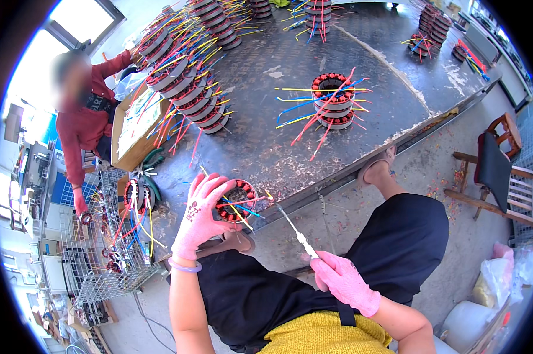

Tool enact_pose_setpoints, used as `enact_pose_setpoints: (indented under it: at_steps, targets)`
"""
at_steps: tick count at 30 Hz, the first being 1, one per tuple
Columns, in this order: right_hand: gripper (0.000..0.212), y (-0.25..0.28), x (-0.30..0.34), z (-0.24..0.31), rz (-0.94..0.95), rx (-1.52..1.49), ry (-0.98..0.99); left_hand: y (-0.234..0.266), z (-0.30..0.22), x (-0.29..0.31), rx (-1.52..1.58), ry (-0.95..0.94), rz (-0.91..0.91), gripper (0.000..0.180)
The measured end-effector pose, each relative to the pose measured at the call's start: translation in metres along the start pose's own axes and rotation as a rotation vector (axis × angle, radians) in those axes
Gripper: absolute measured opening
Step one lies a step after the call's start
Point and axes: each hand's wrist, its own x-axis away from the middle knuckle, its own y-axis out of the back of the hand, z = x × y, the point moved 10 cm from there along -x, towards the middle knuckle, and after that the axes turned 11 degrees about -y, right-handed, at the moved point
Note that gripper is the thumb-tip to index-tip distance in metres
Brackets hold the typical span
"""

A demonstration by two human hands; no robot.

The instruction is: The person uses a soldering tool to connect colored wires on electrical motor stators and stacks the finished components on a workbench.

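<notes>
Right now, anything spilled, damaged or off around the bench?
Yes, two things. Small coloured scraps lie scattered on the floor near the chair, like uncleared litter. The dark tabletop has pale, scuffed patches, especially along its near edge, so it looks worn.

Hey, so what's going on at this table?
The person's left hand is against a red-wound ring with coloured wires, by the edge of the table. The right hand holds a white-handled tool, its tip close to a wire end. More wound rings stand stacked farther back, and a co-worker in red is at left.
</notes>
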Motion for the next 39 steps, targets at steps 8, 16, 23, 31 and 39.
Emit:
enact_pose_setpoints:
  at_steps: [8, 16, 23, 31, 39]
  targets:
    - [0.035, -0.001, -0.002, 0.002, 0.001, 0.05, -0.02, 0.0, 0.0, -0.001, 0.006, 0.013, 0.026, 0.091]
    - [0.035, 0.0, -0.002, -0.001, 0.008, 0.017, -0.01, -0.001, 0.001, 0.0, 0.005, 0.019, 0.023, 0.09]
    - [0.036, -0.001, -0.002, 0.001, 0.001, 0.053, -0.022, -0.002, 0.002, 0.002, 0.006, 0.013, 0.025, 0.09]
    - [0.037, 0.0, -0.001, 0.004, -0.015, 0.08, -0.024, -0.001, 0.0, 0.0, 0.008, 0.014, 0.024, 0.092]
    - [0.036, 0.0, 0.0, 0.009, -0.026, 0.128, -0.012, 0.0, 0.0, 0.0, 0.018, 0.022, 0.028, 0.091]
